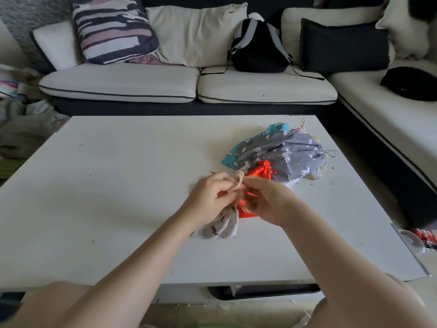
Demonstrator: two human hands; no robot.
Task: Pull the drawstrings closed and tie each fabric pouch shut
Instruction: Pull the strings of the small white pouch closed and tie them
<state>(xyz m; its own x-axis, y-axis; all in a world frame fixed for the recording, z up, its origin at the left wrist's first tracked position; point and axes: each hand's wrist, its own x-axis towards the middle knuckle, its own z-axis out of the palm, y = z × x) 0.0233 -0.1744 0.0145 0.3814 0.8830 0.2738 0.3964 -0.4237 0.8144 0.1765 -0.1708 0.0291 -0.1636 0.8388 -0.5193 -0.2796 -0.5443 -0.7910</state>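
Observation:
A small white pouch with brown animal prints (220,224) hangs from my hands just above the white table (106,185). My left hand (210,195) and my right hand (267,200) meet over its gathered neck, and both pinch its beige drawstring (238,179), which loops over a finger. A red pouch (246,210) lies under my right hand, partly hidden. Another red pouch (260,171), cinched shut, rests beyond my hands against a pile of pouches topped by a grey unicorn-print one (283,152).
A turquoise pouch (230,157) sticks out from under the pile. A white sofa (189,81) with cushions and a black backpack (257,48) stands behind the table. Red packets (425,237) lie off the table's right edge.

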